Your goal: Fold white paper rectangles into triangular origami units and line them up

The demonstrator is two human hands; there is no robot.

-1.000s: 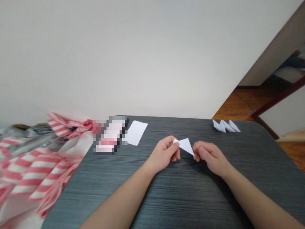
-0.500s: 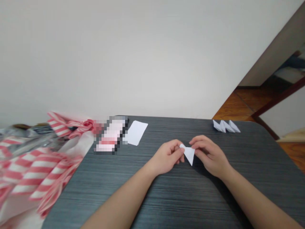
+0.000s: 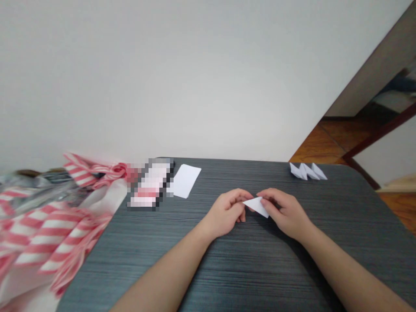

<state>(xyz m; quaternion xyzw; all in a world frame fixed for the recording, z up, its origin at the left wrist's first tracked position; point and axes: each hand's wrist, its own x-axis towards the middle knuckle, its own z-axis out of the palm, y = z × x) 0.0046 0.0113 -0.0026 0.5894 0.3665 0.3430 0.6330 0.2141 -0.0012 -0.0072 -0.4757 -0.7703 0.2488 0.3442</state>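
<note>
A small white folded paper [image 3: 256,206], now a slim triangle, is held just above the dark table between my two hands. My right hand [image 3: 287,213] pinches its right end between thumb and fingers. At the left tip, my left hand [image 3: 229,212] has its fingers curled, the index finger reaching behind the paper's upper edge. Parts of both hands' fingertips are hidden behind the paper.
White paper sheets [image 3: 186,181] lie on the dark table [image 3: 227,268], beside a pixelated phone-like object [image 3: 151,184]. Several folded white paper pieces [image 3: 308,171] stand at the back right. Red-and-white striped cloth [image 3: 48,234] is heaped left of the table. A wall [image 3: 208,86] rises behind.
The folded paper has turned in my fingers: its point faced down toward me before and now points left. My right thumb has moved onto its face. The other things have stayed put.
</note>
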